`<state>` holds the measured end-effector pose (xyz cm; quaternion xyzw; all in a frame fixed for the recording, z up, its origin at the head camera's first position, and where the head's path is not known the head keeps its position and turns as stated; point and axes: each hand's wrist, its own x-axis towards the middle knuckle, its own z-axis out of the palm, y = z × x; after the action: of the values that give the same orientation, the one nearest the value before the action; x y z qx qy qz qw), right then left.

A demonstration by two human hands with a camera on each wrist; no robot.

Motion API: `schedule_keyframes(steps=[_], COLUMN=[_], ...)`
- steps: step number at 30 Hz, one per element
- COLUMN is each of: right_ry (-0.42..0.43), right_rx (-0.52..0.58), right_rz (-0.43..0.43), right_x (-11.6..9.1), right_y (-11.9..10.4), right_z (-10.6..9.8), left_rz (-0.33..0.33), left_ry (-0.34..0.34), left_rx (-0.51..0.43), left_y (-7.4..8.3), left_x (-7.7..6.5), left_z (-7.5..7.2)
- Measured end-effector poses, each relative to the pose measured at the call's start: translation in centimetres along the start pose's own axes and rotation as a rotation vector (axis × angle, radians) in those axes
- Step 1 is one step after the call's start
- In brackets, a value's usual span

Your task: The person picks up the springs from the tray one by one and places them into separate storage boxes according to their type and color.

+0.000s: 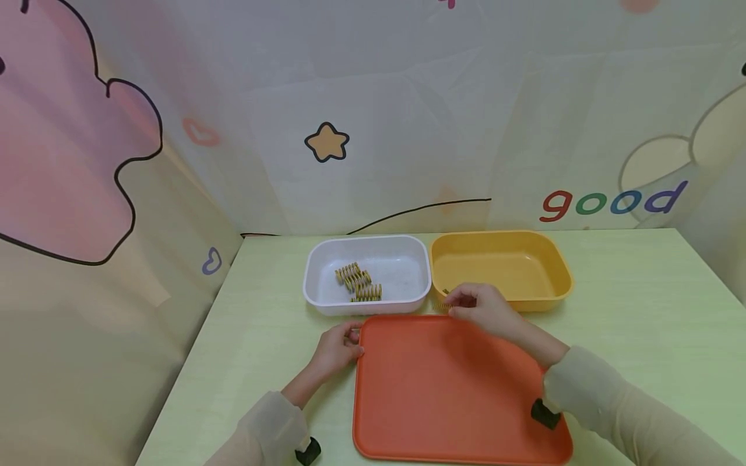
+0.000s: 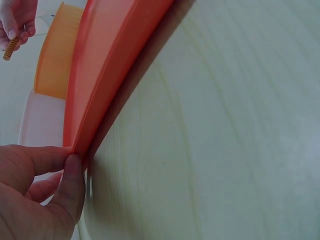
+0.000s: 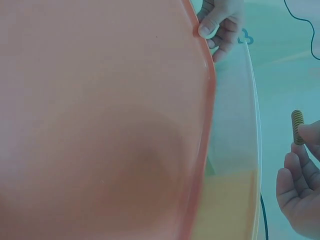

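My left hand (image 1: 337, 351) pinches the rim of an orange-red tray (image 1: 443, 395) at its far left corner, thumb and finger on the edge in the left wrist view. Beyond the tray's far edge, at the front of the yellow tub, my right hand (image 1: 482, 310) holds a small yellowish coil spring (image 3: 297, 125) between thumb and fingertips. The right wrist view shows its coils sticking out past the thumb. Several similar springs (image 1: 368, 293) lie in the left half of a white tub (image 1: 408, 303).
The yellow tub (image 1: 539, 303) stands right beside the white one at the back of the pale green table (image 1: 641, 349). A printed backdrop (image 1: 402, 149) with a star and lettering rises behind the table. The tray takes up the table's near middle.
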<state>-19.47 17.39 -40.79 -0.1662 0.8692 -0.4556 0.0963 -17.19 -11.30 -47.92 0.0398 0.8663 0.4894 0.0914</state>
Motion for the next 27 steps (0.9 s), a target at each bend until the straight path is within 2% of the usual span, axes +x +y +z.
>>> schedule_keyframes(steps=[12,24,27], right_ry=[0.060,0.038,0.037], right_rx=[-0.005,-0.031,-0.041], right_rz=[-0.053,-0.014,-0.004], right_x=[0.7,1.1,1.2], right_y=[0.5,0.5,0.5], right_z=[-0.7,-1.4,-1.5], left_rz=[-0.004,-0.010,0.016], left_ry=[-0.002,0.001,-0.007], left_rx=[-0.005,-0.024,-0.041], left_y=[-0.1,0.1,-0.1], left_x=[0.0,-0.1,-0.1], left_z=[0.0,0.0,-0.1])
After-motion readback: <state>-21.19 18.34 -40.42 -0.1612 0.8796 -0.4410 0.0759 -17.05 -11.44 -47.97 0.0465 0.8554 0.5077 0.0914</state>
